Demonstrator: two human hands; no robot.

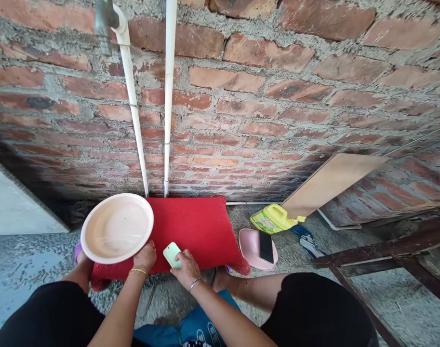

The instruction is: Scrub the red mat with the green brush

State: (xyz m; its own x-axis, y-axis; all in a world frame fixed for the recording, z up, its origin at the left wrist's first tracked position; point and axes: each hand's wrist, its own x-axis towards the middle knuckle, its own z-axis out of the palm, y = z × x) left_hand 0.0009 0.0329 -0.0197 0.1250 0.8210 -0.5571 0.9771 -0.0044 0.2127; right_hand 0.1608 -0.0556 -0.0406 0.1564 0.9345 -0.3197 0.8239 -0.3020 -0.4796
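My left hand (145,258) is closed at the lower right rim of a round pale plastic basin (93,217). The basin looks tilted above the left end of a red mat (191,226), with a shine inside that may be water. In my right hand (187,270) is a pale green, rounded rectangular thing (171,253) with a small hole near its far end; its underside is hidden. It is over the mat's near edge, right of my left hand. The mat lies between my feet, against the foot of the wall.
A pink dustpan-like tray (248,246) holds a dark flat rectangle (266,246). Behind it lies a yellow jug (273,219) beside a leaning board (335,183). White pipes (168,96) and a grey tap (104,26) run along the brick wall. A wooden frame (371,248) stands right.
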